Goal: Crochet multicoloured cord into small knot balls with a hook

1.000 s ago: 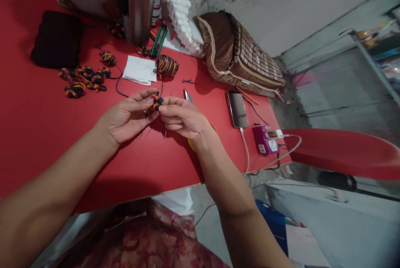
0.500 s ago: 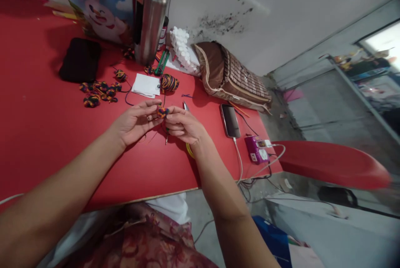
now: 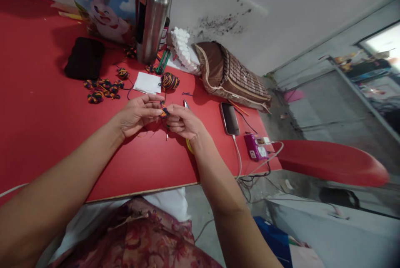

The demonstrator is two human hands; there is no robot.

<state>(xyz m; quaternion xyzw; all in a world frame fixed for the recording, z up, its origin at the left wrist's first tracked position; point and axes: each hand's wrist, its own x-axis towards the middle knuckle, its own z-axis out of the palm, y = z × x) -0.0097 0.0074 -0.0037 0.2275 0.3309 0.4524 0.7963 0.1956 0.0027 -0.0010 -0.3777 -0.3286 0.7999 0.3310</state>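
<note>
A small multicoloured crocheted piece [image 3: 164, 112] is pinched between both hands above the red table. My left hand [image 3: 137, 115] grips its left side, thumb and fingers closed on it. On the right, my right hand [image 3: 183, 121] holds its other edge with fingers curled; a thin tool with a metal tip [image 3: 166, 136] sticks out below these fingers. Loose yarn ends hang under the hands. Beyond them lies a ball of multicoloured yarn [image 3: 170, 81]. Scissors [image 3: 189, 146] with yellow handles lie partly hidden under my right hand and wrist.
Several crocheted pieces [image 3: 103, 90], a small yarn ball [image 3: 123, 73] and white paper [image 3: 147, 83] lie left of centre. A black case [image 3: 84, 58], steel bottle [image 3: 153, 26] and green cutter [image 3: 163, 61] are farther back. Right are a brown cushion [image 3: 234, 72], phone [image 3: 229, 118] and purple power strip [image 3: 255, 147].
My left thumb has come down over the crocheted piece, and the piece has turned more upright. The view has shifted slightly; the things on the table have stayed put.
</note>
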